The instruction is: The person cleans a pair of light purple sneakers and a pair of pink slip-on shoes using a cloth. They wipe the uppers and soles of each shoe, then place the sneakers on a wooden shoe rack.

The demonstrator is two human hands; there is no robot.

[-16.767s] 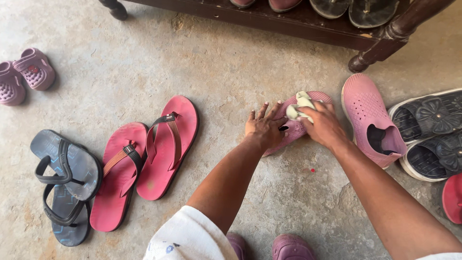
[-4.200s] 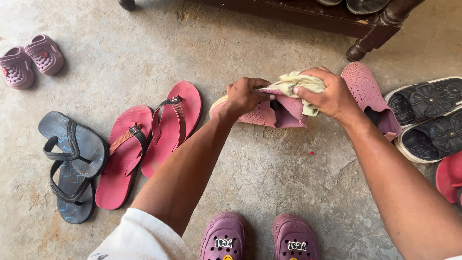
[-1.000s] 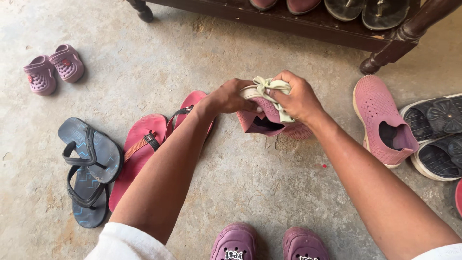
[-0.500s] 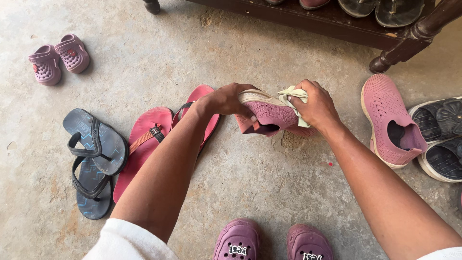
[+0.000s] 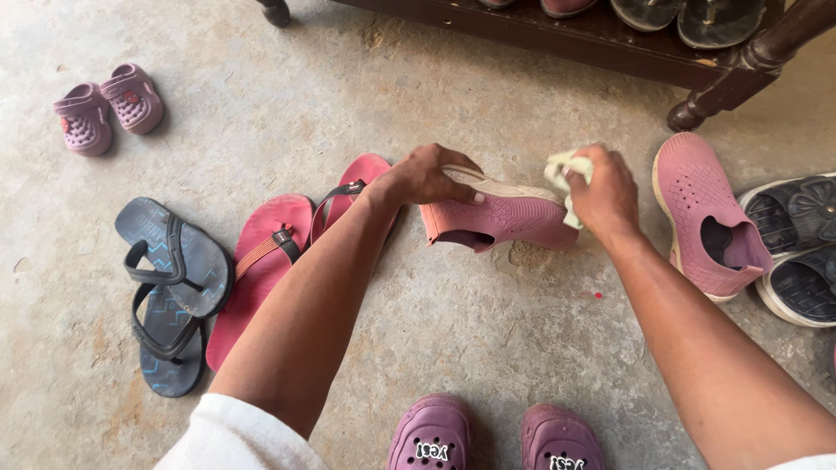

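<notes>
Shoe held on its side above a concrete floor (image 5: 488,348), cloth at its toe

Below a dark wooden rack (image 5: 601,35), the left hand (image 5: 427,174) closes its grip over the heel end of a pink knit shoe (image 5: 501,218), tilting it so the pale sole faces up within reach; the right hand (image 5: 605,187), fingers closed, bunches a pale green cloth (image 5: 562,170) just beside the toe. Its mate (image 5: 705,213) lies near, red flip-flops (image 5: 279,252) to the left.

Pink knit shoe (image 5: 505,218) in left hand (image 5: 427,177), cloth (image 5: 564,170) in right hand (image 5: 605,193).
</notes>
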